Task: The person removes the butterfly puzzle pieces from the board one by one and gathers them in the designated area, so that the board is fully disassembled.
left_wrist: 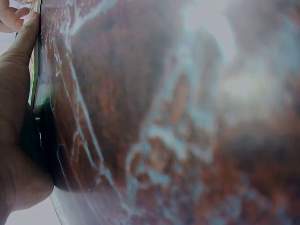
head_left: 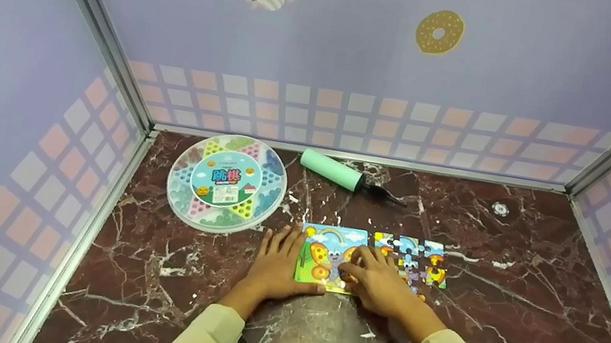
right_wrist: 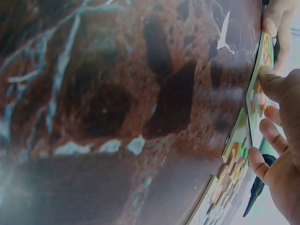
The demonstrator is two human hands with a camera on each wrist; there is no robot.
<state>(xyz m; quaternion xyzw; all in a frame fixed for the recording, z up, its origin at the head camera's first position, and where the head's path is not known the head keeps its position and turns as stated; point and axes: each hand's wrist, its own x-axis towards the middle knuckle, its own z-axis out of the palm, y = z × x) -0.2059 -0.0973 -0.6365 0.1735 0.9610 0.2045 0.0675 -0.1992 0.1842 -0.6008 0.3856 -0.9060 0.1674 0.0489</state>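
A puzzle board printed with a butterfly, a sun and a rainbow lies on the marbled table. My left hand rests along its left side, fingers spread and the thumb reaching across the near edge. The right hand is over the board's right part. Its thumb touches the board's surface in the right wrist view, and the other fingers bend loosely beside it. Close by on the right lie several loosely joined puzzle pieces, partly hidden by the right hand; they also show in the right wrist view.
A round Chinese checkers box lies at the back left. A mint-green hand pump with a black nozzle lies behind the board. Further right, near the back wall, is a small round white-and-dark disc. Patterned walls enclose the table's back and sides.
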